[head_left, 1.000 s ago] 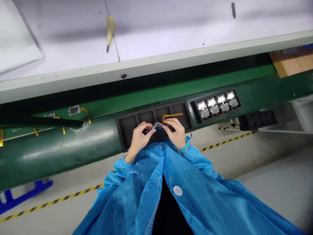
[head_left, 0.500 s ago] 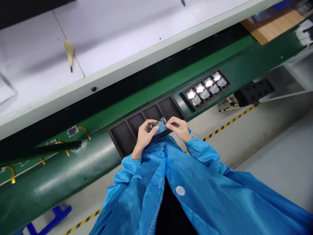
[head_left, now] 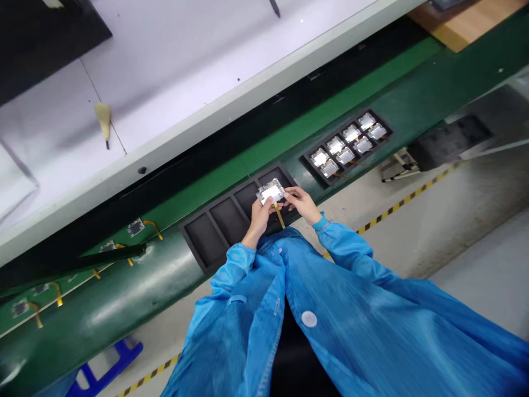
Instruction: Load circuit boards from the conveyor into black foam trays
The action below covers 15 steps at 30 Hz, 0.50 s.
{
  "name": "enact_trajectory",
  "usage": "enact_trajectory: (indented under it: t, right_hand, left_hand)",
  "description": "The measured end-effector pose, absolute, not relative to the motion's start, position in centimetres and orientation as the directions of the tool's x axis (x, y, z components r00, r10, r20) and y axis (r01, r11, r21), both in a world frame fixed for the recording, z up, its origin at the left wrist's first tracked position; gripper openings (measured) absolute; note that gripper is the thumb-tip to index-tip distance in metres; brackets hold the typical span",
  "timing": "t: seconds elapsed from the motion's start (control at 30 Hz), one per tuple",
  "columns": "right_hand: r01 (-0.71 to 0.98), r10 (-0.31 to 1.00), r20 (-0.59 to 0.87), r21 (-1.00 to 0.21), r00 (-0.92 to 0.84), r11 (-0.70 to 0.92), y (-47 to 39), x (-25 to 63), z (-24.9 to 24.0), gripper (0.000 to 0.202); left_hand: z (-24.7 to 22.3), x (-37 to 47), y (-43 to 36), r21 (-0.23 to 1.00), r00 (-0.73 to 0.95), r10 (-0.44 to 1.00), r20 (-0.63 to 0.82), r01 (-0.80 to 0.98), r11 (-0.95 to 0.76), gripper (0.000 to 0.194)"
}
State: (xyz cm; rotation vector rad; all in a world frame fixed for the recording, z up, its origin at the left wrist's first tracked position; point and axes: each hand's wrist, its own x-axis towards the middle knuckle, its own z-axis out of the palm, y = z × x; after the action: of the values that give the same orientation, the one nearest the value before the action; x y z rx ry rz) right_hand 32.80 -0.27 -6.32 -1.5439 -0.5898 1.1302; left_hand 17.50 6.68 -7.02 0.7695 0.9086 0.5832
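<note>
Green bench (head_left: 124, 298), black tray (head_left: 229, 221) along its near edge; over the tray's right half, left hand (head_left: 260, 218) and right hand (head_left: 303, 204) pinch the circuit board (head_left: 271, 191), apparently positioning it. Next move calls for sparing that dangling amber ribbon (head_left: 280, 216)!

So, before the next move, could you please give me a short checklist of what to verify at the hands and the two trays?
1. Circuit board steadied on both sides: ok; left hand and right hand both touch it.
2. Bright plate facing up toward the camera: ok.
3. Orange ribbon in view: ok; it extends below the board, toward the blue coat.
4. Ribbon firmly joined to the board: cannot tell; fingers crowd that spot and it is too small.
5. Whole large tray visible: not ok; the hands and board cover part of it.
6. Small tray filled: ok; eight boards sit in it.
</note>
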Motion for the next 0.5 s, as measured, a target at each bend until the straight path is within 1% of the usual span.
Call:
enact_trajectory:
  t: [0.17,0.27,0.33,0.4,0.5]
  right_hand:
    - [-0.166,0.812,-0.417,-0.909,0.408,-0.383,-0.4,34.9,-8.0,0.056]
    - [-0.137,0.81,-0.432,-0.901,0.397,-0.413,-0.9,35.7,-8.6,0.048]
    - [-0.091,0.832,-0.424,-0.903,0.359,-0.421,-1.2,36.2,-8.7,0.042]
    - [-0.022,0.864,-0.404,-0.908,0.299,-0.417,-1.4,36.9,-8.8,0.036]
    - [0.104,0.903,-0.362,-0.914,0.233,-0.393,-1.3,37.9,-8.8,0.029]
  left_hand:
    - [-7.6,21.2,9.7,0.778,0.389,0.729,-0.564,-0.046,0.627,0.035]
    - [-7.9,22.6,10.5,0.782,0.308,0.744,-0.592,-0.004,0.623,0.029]
    - [-8.1,23.0,10.4,0.789,0.266,0.76,-0.594,0.006,0.614,0.028]
    - [-8.0,23.0,9.8,0.792,0.25,0.764,-0.595,0.019,0.61,0.037]
    - [-7.4,21.9,8.3,0.782,0.266,0.745,-0.612,0.057,0.621,0.064]
